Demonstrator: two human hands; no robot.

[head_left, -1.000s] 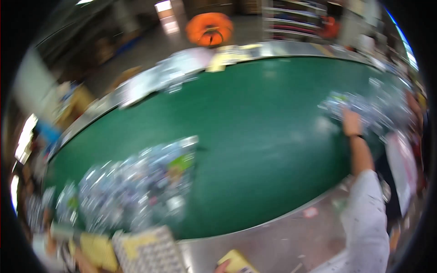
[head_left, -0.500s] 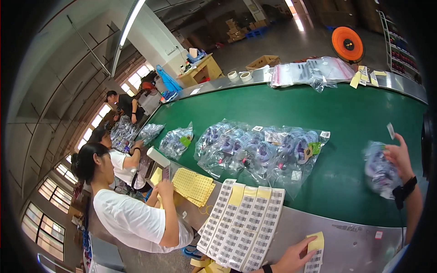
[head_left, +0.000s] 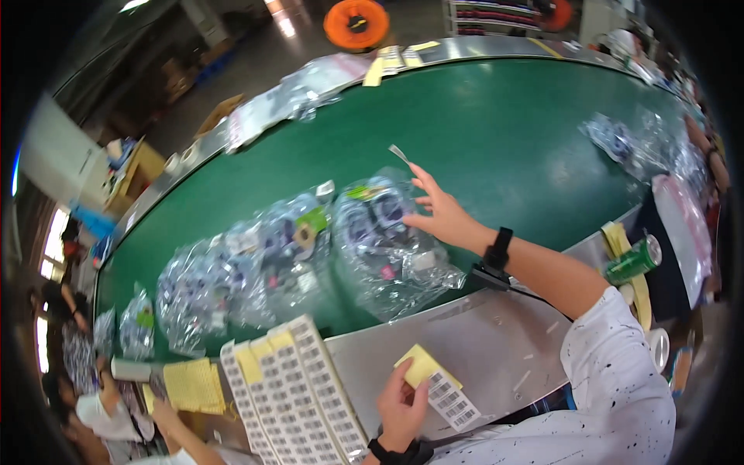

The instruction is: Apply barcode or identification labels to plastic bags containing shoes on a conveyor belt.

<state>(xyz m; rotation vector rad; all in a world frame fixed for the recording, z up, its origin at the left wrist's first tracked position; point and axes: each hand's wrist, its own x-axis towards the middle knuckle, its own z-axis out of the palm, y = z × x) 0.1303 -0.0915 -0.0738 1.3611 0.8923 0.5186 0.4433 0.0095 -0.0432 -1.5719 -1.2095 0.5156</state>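
Observation:
My left hand (head_left: 399, 407) pinches a small strip of barcode labels (head_left: 451, 401) with a yellow backing folded over its top, above the metal ledge. My right hand (head_left: 446, 217) reaches over the green belt with its fingers apart, and a small white label (head_left: 398, 153) hangs at the index fingertip. Just beneath those fingers lies a clear bag of bluish-purple shoes (head_left: 360, 225) with a green tag. To its left several similar bagged shoes (head_left: 232, 271) lie in a tight row. Large barcode label sheets (head_left: 291, 387) rest on the ledge left of my left hand.
The green belt (head_left: 480, 124) curves across the view. More bagged goods (head_left: 620, 143) lie at its right end, near another person's arm. Plastic bags (head_left: 287, 93) lie along the far rim. A green can (head_left: 634, 260) stands at right; co-workers (head_left: 116, 411) are at lower left.
The view has swung right. My right hand has come to the row's right end, where the bagged shoes it was near now lie. The label stays at its fingertip.

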